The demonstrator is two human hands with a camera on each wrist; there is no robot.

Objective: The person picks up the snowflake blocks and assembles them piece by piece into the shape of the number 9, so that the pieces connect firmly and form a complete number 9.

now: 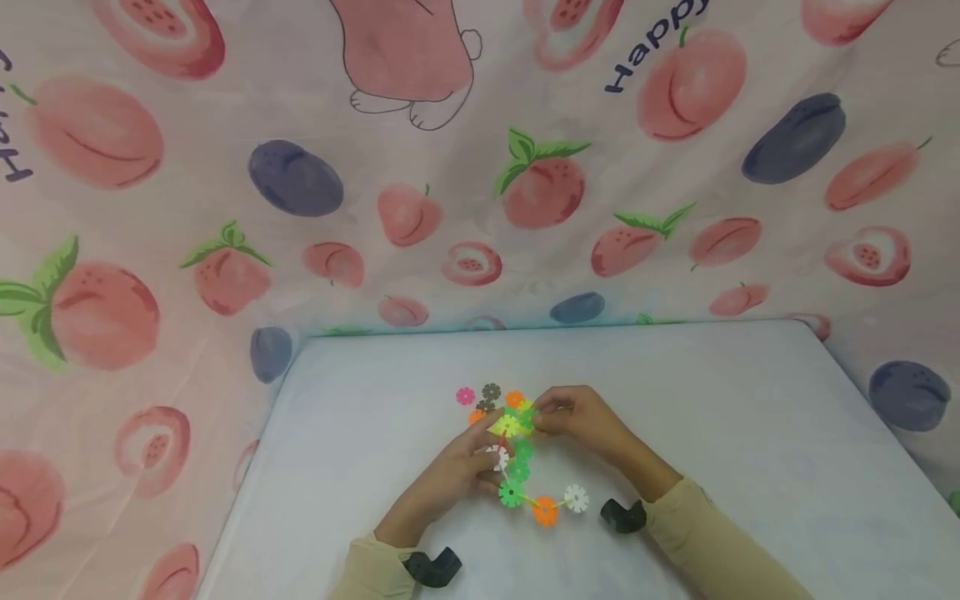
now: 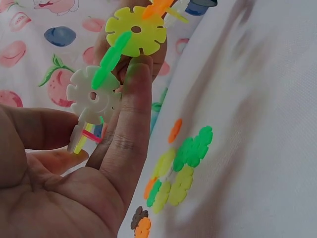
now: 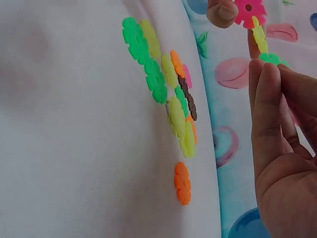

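A chain of notched, flower-shaped plastic discs (image 1: 545, 510) is held between both hands above the table. My left hand (image 1: 457, 468) pinches the chain near a white disc (image 2: 93, 94); a green disc (image 2: 111, 59) and a yellow disc (image 2: 136, 32) follow on from it. Between thumb and fingertips, my right hand (image 1: 588, 419) grips a green disc (image 3: 271, 58). A yellow disc (image 3: 259, 34) links that one to a pink disc (image 3: 249, 9). Toward me the chain ends in a white disc (image 1: 576, 498). Fingers partly hide the joints.
Loose discs lie flat on the white table (image 1: 675, 375) beyond and below the hands, among them a pink disc (image 1: 465, 396) and a dark brown disc (image 1: 491, 391). A fruit-print cloth (image 1: 480, 167) hangs behind the table. Black pieces (image 1: 433, 568) sit by both cuffs.
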